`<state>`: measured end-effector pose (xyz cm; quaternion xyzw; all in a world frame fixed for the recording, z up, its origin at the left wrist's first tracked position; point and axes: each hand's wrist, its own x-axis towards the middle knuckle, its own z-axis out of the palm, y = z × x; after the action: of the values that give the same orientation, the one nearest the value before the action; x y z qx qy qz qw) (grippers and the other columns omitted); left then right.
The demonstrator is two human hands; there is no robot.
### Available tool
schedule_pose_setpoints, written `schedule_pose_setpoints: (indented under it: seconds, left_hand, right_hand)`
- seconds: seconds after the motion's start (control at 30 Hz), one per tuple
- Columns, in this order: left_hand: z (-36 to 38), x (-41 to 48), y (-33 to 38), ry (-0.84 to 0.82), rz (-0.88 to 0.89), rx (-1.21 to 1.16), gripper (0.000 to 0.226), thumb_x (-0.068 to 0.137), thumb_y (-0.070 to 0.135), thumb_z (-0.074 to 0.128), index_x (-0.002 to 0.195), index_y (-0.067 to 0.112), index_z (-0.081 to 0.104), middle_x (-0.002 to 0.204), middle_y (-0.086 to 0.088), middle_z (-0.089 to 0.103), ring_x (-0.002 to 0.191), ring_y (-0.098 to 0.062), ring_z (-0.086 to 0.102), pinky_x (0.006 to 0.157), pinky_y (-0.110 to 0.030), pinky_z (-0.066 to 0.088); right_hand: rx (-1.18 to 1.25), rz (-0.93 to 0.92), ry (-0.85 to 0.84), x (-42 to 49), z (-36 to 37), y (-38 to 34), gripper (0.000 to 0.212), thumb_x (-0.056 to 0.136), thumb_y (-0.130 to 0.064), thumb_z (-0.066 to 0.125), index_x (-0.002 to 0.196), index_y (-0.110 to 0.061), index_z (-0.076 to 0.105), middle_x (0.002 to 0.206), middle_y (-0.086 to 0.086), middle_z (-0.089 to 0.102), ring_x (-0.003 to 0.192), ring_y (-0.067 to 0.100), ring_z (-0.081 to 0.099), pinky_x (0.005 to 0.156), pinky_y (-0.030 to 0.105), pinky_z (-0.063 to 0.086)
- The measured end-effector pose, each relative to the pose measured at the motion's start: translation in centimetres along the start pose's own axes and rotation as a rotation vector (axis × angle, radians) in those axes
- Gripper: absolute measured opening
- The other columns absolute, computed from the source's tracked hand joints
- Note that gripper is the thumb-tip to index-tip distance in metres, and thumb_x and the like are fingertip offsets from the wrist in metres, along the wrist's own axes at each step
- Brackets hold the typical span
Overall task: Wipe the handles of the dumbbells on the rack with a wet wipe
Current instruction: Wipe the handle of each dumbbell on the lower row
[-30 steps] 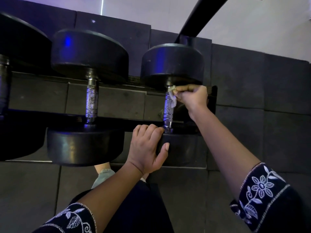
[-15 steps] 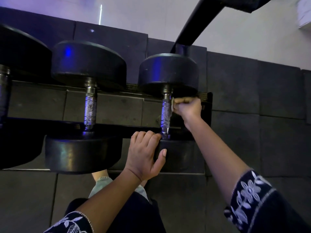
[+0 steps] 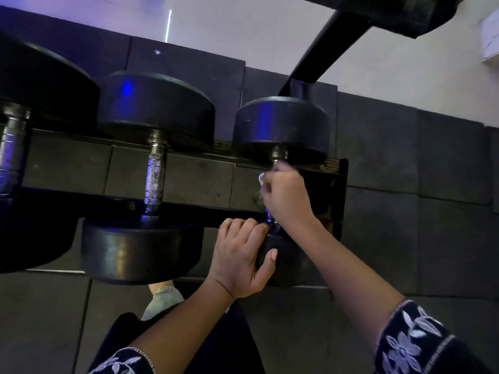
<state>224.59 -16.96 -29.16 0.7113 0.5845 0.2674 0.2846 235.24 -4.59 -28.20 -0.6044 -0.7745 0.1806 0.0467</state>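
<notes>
step: wiping the handle [image 3: 271, 221] of the right dumbbell [image 3: 280, 128], the end one on the rack [image 3: 189, 209].
right hand [image 3: 286, 195]: fingers curled round the handle towards its far end, with the wipe [image 3: 261, 177] bunched inside the grip.
wipe: trapped between palm and bar. Only a pale corner shows at the knuckles.
left hand [image 3: 240, 255]: fingers hooked over the near head [image 3: 291, 257], thumb down its face. Looks like a steadying hold.
how-to (judgement): wrap the wipe fully round the bar and stroke head to head. Twist the wrist so the underside gets covered. Knurling traps grime, so press firmly. Hold the head so the dumbbell can't roll on the rails. Refold to a clean face before the next bar.
risk: fingers could get pinched between head and rail if it rolls.
remaining: middle dumbbell [image 3: 155, 112] has its middle handle [image 3: 155, 176] bare. Left dumbbell [image 3: 40, 82] is partly cut off. Cannot tell if either has been wiped.
writing: none readable. Heads are plain black with blue glare, no weight marks visible. Sleeves [image 3: 413, 344] have floral embroidery, no text.
</notes>
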Motion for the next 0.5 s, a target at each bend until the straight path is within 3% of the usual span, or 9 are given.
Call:
schedule_pose_setpoints:
  seconds: [0.1, 0.2, 0.37, 0.5]
  left_hand:
    - [0.0, -0.1, -0.1, 0.023, 0.008, -0.006, 0.044, 0.091, 0.044, 0.041, 0.103, 0.008, 0.064, 0.093, -0.005, 0.059, 0.081, -0.025, 0.053, 0.078, -0.045, 0.043]
    - [0.0, -0.1, -0.1, 0.052, 0.015, -0.006, 0.044, 0.09, 0.043, 0.043, 0.102, 0.007, 0.064, 0.093, -0.005, 0.059, 0.08, -0.026, 0.053, 0.078, -0.046, 0.043]
    - [-0.2, -0.1, -0.1, 0.052, 0.025, -0.005, 0.043, 0.089, 0.042, 0.045, 0.103, 0.006, 0.064, 0.093, -0.006, 0.059, 0.079, -0.027, 0.052, 0.077, -0.046, 0.043]
    - [-0.1, 0.1, -0.1, 0.08, 0.044, -0.011, 0.042, 0.088, 0.041, 0.046, 0.102, 0.006, 0.064, 0.094, -0.007, 0.06, 0.079, -0.028, 0.052, 0.077, -0.045, 0.043]
  right_hand:
    - [-0.046, -0.145, -0.008, -1.0, -0.3, 1.1, 0.012, 0.084, -0.015, 0.062, 0.079, -0.008, 0.07, 0.092, 0.01, 0.058, 0.085, 0.029, 0.056, 0.068, 0.028, 0.048]
    - [0.008, -0.132, 0.094, 0.8, -0.5, 2.2, 0.023, 0.091, -0.019, 0.053, 0.077, -0.006, 0.066, 0.085, 0.011, 0.057, 0.08, 0.031, 0.055, 0.066, 0.038, 0.051]
    - [-0.011, -0.207, 0.101, -0.2, -0.2, 2.0, 0.01, 0.085, -0.01, 0.061, 0.082, -0.009, 0.07, 0.086, 0.009, 0.058, 0.076, 0.027, 0.054, 0.07, 0.031, 0.048]
    - [0.463, 0.339, 0.203, 0.7, -1.3, 2.7, 0.012, 0.078, -0.01, 0.069, 0.084, -0.016, 0.077, 0.074, -0.002, 0.068, 0.061, -0.001, 0.059, 0.064, 0.015, 0.045]
